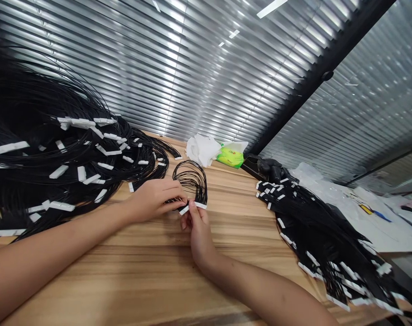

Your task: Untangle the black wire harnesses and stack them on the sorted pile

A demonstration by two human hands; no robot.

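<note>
Wire loop [190, 179] sits between my hands, just above the wooden tabletop [246, 217]: thin black leads bowed upward, ends gathered low. One white connector strip [184, 210] and a second white connector strip [200, 205] sit side by side at the bottom of the loop.

Grip: both hands closed on it. My left hand [155, 201] comes in from the side, fingertips pressed on the leads just beside the first strip. My right hand [199, 231] pinches from below, thumb on top, right at the strips. Fingers hide the exact contact points, so I can't tell how much of each strip is covered.

Why this way: holding at the strips seems to give the most control, since the stiff plastic takes the pinch while the thin leads stay free to arc above.

Outward: big heap of black wires with white strips [39, 136] on my left, its nearest strands just beside my left hand. Second heap of the same wires [314, 235] on my right, well apart from my hands, strips mostly along its edges. Far edge of the table: white tissue [202, 150] beside a green packet [230, 156], then a dark lump [269, 168], possibly gloves, can't tell. Slatted blinds [90, 81] behind.
</note>
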